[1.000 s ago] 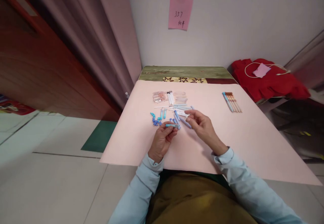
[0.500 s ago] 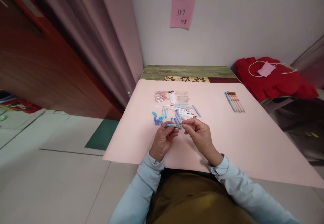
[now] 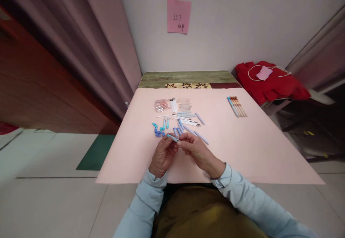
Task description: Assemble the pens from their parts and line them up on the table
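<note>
My left hand (image 3: 162, 154) is closed around a short light-blue pen barrel (image 3: 172, 137), held just above the pink table cover (image 3: 242, 144). My right hand (image 3: 195, 149) pinches the right end of that same barrel with thumb and fingers. Just beyond my hands lie loose pen parts: blue caps and small pieces (image 3: 159, 130), pale blue barrels (image 3: 201, 136) and white refills (image 3: 185, 119). Further back sits a row of clear and pinkish tubes (image 3: 172, 105).
A bundle of finished pens (image 3: 236, 106) lies at the far right of the cover. A red cloth with a white cable (image 3: 271, 82) sits on a surface at the right. A pink note (image 3: 178, 16) hangs on the wall; curtain and wooden door at left.
My right hand came back from the parts pile to the barrel in my left hand and now grips its end. Both hands have drawn nearer to me. The camera shifted right.
</note>
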